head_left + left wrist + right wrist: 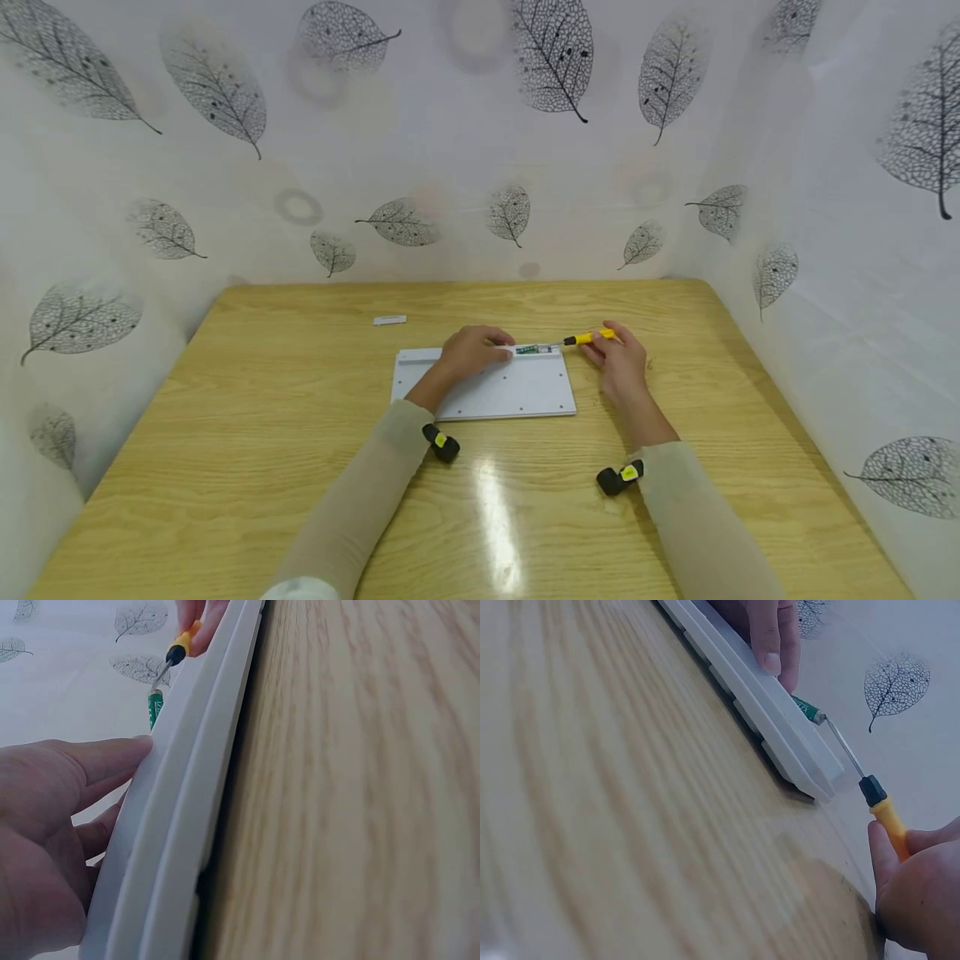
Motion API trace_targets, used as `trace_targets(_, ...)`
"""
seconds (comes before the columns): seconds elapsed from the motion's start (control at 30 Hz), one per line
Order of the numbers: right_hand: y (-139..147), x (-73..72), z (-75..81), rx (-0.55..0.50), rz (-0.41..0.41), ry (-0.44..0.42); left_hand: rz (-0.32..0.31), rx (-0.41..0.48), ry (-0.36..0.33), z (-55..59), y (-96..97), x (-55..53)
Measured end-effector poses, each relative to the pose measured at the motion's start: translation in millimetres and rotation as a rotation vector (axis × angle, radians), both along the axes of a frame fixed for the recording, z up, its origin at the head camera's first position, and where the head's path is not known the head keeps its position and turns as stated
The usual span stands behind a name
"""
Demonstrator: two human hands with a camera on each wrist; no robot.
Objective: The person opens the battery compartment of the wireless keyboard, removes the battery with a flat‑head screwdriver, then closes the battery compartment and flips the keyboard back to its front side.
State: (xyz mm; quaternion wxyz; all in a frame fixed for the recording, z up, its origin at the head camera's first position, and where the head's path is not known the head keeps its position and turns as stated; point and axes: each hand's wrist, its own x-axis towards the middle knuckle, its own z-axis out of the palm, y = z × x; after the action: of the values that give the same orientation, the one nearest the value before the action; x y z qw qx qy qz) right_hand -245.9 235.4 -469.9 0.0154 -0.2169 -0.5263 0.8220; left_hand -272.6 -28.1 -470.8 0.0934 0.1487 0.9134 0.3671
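Observation:
A white keyboard (480, 390) lies face down on the table, its raised far edge holding an uncovered battery slot. My left hand (474, 350) grips that edge, thumb on the near side and fingers over the far side. Beside its fingertips, a green battery (807, 709) sticks up at a tilt from the slot. My right hand (622, 363) holds a small screwdriver (592, 337) by its yellow and black handle, right of the keyboard. In the right wrist view, the metal shaft (845, 747) reaches the battery's end.
A small white strip (389, 320), like a battery cover, lies on the wooden table (300, 467) behind the keyboard to the left. A white curtain (450, 150) printed with dark leaves surrounds the table's back and sides.

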Motion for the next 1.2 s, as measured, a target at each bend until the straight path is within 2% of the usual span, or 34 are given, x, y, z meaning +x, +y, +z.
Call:
trace_targets(0.4, 1.6, -1.5, -1.7, -0.003, -0.022, -0.011, -0.010, 0.000, 0.005, 1.5, 0.2, 0.6)
trace_targets(0.83, 3.0, 0.2, 2.2, -0.022, 0.004, 0.039, -0.002, 0.007, 0.000, 0.6, -1.0, 0.8)
trace_targets(0.97, 3.3, 1.0, 5.8, 0.036, 0.011, 0.076, -0.001, 0.003, 0.001, 1.0, -0.6, 0.6)
trace_targets(1.2, 2.1, 6.5, 12.3, 0.201, 0.072, 0.202, 0.002, 0.011, -0.008, 1.2, -0.9, 0.9)
